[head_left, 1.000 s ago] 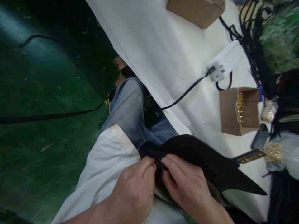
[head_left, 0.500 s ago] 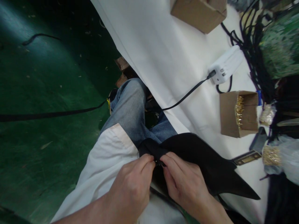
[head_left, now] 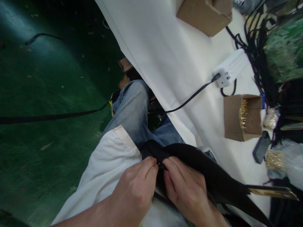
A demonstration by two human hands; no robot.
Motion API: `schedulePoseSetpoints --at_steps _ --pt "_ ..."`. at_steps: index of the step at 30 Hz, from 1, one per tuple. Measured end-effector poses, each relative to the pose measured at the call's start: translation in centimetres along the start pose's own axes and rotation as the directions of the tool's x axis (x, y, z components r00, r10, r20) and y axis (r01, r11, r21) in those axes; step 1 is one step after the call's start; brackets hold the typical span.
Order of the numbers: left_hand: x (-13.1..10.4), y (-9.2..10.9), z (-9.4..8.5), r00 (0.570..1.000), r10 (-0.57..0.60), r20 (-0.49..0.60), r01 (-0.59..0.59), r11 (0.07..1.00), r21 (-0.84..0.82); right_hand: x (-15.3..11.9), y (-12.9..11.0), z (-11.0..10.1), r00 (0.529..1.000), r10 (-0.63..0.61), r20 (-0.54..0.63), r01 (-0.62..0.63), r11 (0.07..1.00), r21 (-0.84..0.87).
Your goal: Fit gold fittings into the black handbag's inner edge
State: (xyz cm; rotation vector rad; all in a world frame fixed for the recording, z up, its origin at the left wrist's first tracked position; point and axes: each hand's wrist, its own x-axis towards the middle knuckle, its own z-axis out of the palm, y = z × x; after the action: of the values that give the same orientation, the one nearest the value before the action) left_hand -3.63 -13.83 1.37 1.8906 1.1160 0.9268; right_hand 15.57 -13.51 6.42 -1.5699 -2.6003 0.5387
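Nearest, at bottom centre, in the left hand (head_left: 136,187): a narrow pinch on a black fabric piece (head_left: 203,159), thumb and fingers closed tight. In the right hand (head_left: 188,186), just beside: a matching pinch on the same piece, with a small shiny part (head_left: 161,166) in the slim gap between, too small to identify. Probably gripped from both sides to hold that spot steady. Lies over the white cloth (head_left: 110,157) and jeans (head_left: 132,104), perhaps for support, then curves off to a point at lower right, near a gold-and-black strip (head_left: 274,191). Rightward and beyond, a table (head_left: 153,47) under a lightly creased white covering. On it, seemingly kept within easy reach, an open cardboard box (head_left: 232,116) with gold-coloured pieces (head_left: 243,115) inside, and a translucent bag (head_left: 293,162) closer to the right edge. Farther along, a white block (head_left: 230,67) with a black cable (head_left: 189,100) plugged in and trailing over the table edge; then tangled black cords (head_left: 258,60), a green plastic bag (head_left: 284,50) and another cardboard box (head_left: 204,17). To the left, a dim green floor (head_left: 47,170) flecked with scraps, crossed by a black strap (head_left: 47,118), with a dark strip (head_left: 42,34) farthest off.
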Motion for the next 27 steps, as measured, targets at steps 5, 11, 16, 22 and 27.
schedulePoseSetpoints --at_steps 5,11,16,22,27 --pt "0.3 0.1 -0.1 1.0 0.013 -0.003 -0.013 1.0 0.002 0.0 0.2 -0.2 0.999 -0.048 0.025 0.048 0.999 -0.017" --pt "0.5 -0.1 -0.5 0.999 0.043 0.022 -0.043 0.999 0.016 -0.1 0.3 -0.3 0.993 -0.075 0.091 0.077 0.997 -0.024" --pt "0.9 0.0 -1.0 0.997 0.069 0.02 -0.07 0.993 0.099 0.1 0.3 0.0 0.987 -0.085 0.138 0.077 0.995 0.065" --pt "1.9 -0.4 -1.4 0.997 0.054 0.054 -0.059 0.994 0.091 1.3 0.1 0.6 0.997 0.041 0.06 -0.053 0.976 0.21" --pt "2.6 -1.5 -1.7 0.975 -0.06 0.213 0.067 0.997 -0.028 1.9 -0.3 0.2 0.985 0.117 0.129 -0.155 0.927 0.342"
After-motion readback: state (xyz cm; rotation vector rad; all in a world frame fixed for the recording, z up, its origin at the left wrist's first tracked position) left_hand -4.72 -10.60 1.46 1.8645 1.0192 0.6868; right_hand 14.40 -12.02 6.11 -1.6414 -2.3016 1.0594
